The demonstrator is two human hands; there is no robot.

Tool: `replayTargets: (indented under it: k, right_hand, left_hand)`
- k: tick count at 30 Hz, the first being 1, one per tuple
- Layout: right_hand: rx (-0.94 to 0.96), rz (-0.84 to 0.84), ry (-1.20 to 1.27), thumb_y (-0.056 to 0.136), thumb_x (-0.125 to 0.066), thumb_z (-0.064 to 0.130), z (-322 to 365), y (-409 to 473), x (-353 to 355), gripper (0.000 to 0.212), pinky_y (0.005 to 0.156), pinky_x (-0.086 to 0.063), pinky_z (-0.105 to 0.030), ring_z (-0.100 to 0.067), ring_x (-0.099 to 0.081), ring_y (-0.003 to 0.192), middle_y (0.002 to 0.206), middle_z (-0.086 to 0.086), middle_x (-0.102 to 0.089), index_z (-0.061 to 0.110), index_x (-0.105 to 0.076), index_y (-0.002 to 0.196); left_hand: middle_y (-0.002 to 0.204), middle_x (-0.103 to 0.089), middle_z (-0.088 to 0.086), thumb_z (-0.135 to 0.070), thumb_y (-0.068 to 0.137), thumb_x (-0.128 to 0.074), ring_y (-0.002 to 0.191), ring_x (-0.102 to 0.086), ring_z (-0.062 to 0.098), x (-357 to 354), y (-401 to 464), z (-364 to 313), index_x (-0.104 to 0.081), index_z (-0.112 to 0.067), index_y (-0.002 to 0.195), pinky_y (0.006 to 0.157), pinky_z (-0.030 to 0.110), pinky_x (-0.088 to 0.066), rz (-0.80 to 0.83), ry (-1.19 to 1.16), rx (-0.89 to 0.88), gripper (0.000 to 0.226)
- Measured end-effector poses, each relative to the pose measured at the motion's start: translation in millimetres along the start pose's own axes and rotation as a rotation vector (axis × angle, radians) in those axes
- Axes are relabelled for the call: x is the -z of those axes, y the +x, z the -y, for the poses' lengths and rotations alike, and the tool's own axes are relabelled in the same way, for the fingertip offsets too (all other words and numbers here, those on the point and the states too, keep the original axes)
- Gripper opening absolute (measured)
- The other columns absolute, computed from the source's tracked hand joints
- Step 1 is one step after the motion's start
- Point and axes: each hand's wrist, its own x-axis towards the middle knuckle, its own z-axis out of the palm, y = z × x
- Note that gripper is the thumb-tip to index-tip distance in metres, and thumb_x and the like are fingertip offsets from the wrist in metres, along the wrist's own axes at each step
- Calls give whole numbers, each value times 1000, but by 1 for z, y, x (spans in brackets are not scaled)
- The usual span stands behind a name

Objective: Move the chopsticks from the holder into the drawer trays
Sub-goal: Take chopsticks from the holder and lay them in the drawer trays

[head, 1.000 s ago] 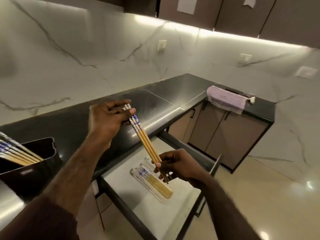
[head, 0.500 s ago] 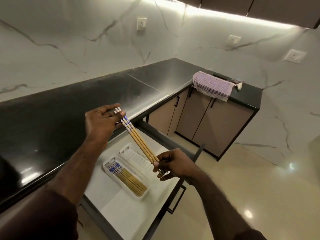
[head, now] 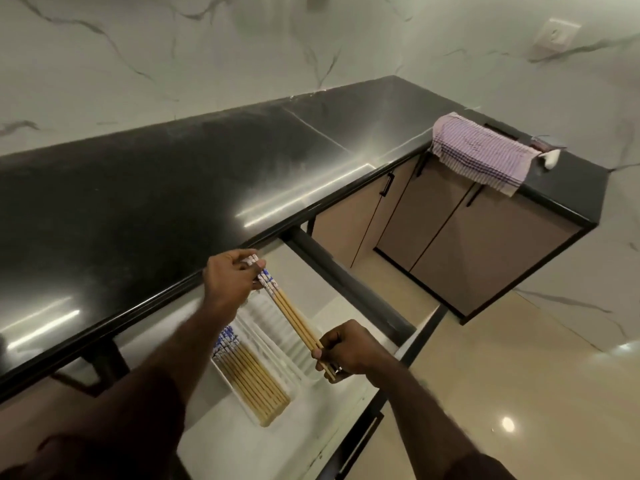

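A bundle of wooden chopsticks [head: 292,315] with blue-and-white patterned tops is held at both ends above the open drawer [head: 332,403]. My left hand [head: 230,280] grips the patterned top end. My right hand [head: 348,351] pinches the plain tips. Below them lie two clear plastic trays side by side in the drawer: the left tray [head: 225,377] holds several chopsticks [head: 249,375], the right tray [head: 277,327] has a bare ribbed bottom. The holder is out of view.
The black countertop [head: 156,202] runs along the marble wall above the drawer. A pink striped towel [head: 481,154] hangs over the counter's far right edge above beige cabinet doors [head: 450,233]. The drawer's dark side rail [head: 346,285] stands right of the trays.
The view has swung right and down, so the holder has left the frame. Both hands have carried the chopstick bundle lower, over the right tray in the drawer.
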Motion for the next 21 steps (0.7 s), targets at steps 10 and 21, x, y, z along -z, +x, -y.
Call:
replayTargets:
  k: [10, 21]
  right_hand:
    - [-157, -42, -97, 86, -58, -2, -48, 81, -6, 19, 63, -62, -37, -15, -60, 48, 63, -6, -69, 0, -76, 81]
    - [-208, -10, -249, 83, -72, 12, -61, 148, -24, 12, 55, -61, -31, -15, -63, 44, 58, -4, -69, 2, -76, 78]
  left_hand:
    - [111, -72, 13, -25, 90, -69, 105, -66, 28, -40, 45, 84, -67, -5, 117, 102, 39, -44, -6, 598, -1, 34]
    - [117, -62, 8, -40, 100, -41, 108, -52, 25, -44, 72, 143, -58, -14, 126, 91, 38, -44, 56, 1192, -113, 40]
